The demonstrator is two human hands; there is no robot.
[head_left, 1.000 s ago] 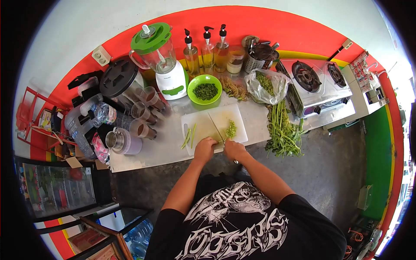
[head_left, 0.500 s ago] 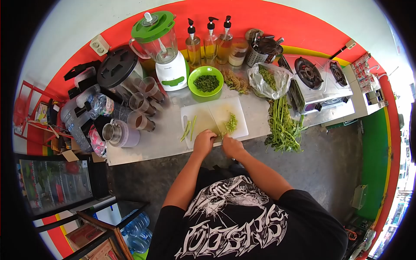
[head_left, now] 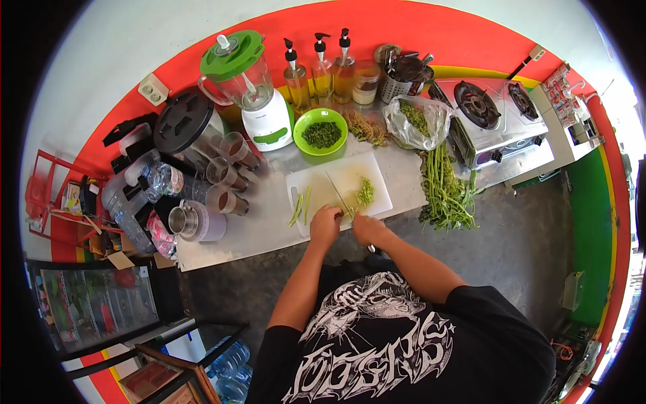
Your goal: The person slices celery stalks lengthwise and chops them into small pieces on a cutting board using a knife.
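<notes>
A white cutting board (head_left: 316, 195) lies at the counter's front edge. My right hand (head_left: 370, 231) is wrapped round the handle of a knife (head_left: 338, 188), whose blade slants up and left across the board. Close beside it on the left, my left hand (head_left: 327, 225) has its fingers closed on green stalks near the blade. Chopped green pieces (head_left: 364, 193) form a small pile right of the blade. Several cut stalks (head_left: 297, 209) lie at the board's left. Behind the board stands a green bowl (head_left: 321, 135) of chopped dark greens.
On the counter (head_left: 256, 236) are a blender (head_left: 268, 121), brown-filled cups (head_left: 227, 200), a metal-mouthed flask (head_left: 202, 222) and pump bottles (head_left: 321, 74). To the right are a plastic bag (head_left: 420, 124) of greens, a leafy bunch (head_left: 445, 192) overhanging the edge, and a gas stove (head_left: 501, 128).
The view has shifted slightly. Both hands stay close together at the board's front edge, still gripping the knife and stalks; the board's contents look much the same.
</notes>
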